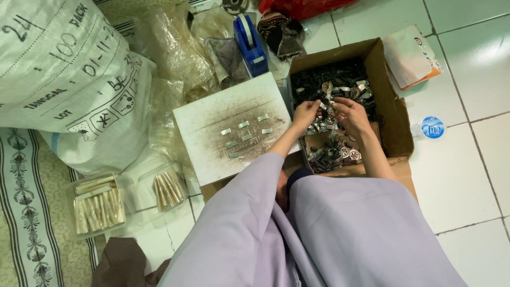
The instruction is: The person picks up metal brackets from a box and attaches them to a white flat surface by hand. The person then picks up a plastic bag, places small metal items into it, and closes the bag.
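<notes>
Past our lilac sleeves [297, 223], we sort metal parts [332, 125] in the cardboard box [396, 114], left hand [305, 114] and right hand [350, 114] both pinching pieces; next we judge a careful lift toward the board [212, 143] leftward.

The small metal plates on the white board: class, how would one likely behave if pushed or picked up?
Each small metal plate looks flat and thin, so it would probably slide, not roll. Lying flush on the white board, it may be fiddly to lift. Likely stiff and light.
</notes>
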